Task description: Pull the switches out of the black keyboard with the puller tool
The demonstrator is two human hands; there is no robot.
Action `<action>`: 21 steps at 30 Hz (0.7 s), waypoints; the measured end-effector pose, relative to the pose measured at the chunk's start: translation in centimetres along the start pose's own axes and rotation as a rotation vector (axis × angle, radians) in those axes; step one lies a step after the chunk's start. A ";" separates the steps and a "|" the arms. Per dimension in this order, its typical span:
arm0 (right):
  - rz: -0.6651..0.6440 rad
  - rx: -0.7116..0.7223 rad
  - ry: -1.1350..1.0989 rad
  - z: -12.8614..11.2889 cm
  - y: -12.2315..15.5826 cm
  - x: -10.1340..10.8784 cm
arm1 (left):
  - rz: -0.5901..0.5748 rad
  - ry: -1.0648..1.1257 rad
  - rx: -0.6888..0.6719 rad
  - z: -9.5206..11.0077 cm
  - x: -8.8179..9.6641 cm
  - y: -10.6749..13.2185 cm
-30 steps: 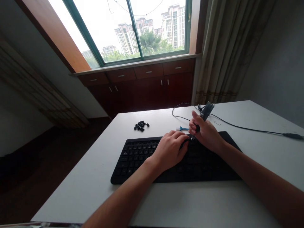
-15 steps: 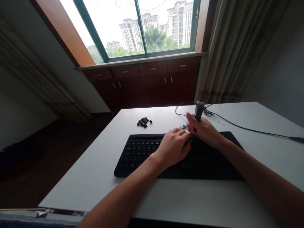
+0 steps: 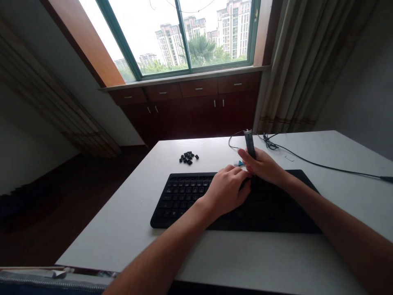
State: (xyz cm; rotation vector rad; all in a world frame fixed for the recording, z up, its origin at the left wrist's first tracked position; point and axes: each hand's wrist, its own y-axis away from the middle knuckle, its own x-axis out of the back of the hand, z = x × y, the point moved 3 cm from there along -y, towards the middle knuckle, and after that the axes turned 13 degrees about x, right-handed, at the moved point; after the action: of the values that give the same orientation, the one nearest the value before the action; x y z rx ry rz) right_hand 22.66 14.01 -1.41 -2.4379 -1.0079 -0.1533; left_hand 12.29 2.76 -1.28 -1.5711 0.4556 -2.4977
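A black keyboard (image 3: 179,200) lies on the white table, its middle and right part covered by my hands and arms. My left hand (image 3: 229,186) rests over it, fingers bent forward and thumb apart from them, with the fingertips close to my right hand. My right hand (image 3: 260,164) is closed around a black-handled tool (image 3: 249,144) with a metallic upper end. The tool stands nearly upright, leaning a little to the left at the top. Its lower end is hidden behind my fingers near the keys. Just behind the hands lies a small blue-and-white brush-like item (image 3: 239,163).
A small pile of black keycaps (image 3: 186,158) lies behind the keyboard on the white table (image 3: 129,217). A dark cable (image 3: 319,164) runs across the right side from a coiled bundle. A thin bent wire (image 3: 289,158) lies near it. Cabinets (image 3: 190,112) stand beyond the table.
The top of the black-handled tool has tilted to the left, and my right hand has turned with it. My left hand stays in place on the keyboard. The view has shifted slightly.
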 end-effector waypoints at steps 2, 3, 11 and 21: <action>0.032 -0.019 -0.061 0.2 0.2 0.1 | -0.010 0.022 0.009 0.0 0.0 0.0; 0.051 -0.029 -0.091 0.2 0.3 0.1 | -0.011 0.045 0.027 0.0 0.0 0.1; 0.271 -0.107 -0.230 0.4 0.9 0.1 | 0.038 0.365 0.240 0.7 0.2 -0.3; 0.426 -0.056 -0.209 0.6 1.4 0.9 | -0.103 0.636 0.426 2.5 -2.9 -4.9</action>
State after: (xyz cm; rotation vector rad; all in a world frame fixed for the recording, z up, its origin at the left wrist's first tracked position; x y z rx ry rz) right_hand 24.16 14.03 -2.25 -2.6978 -0.5474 0.2239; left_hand 15.95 7.75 -1.08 -0.6504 -0.1027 -2.8835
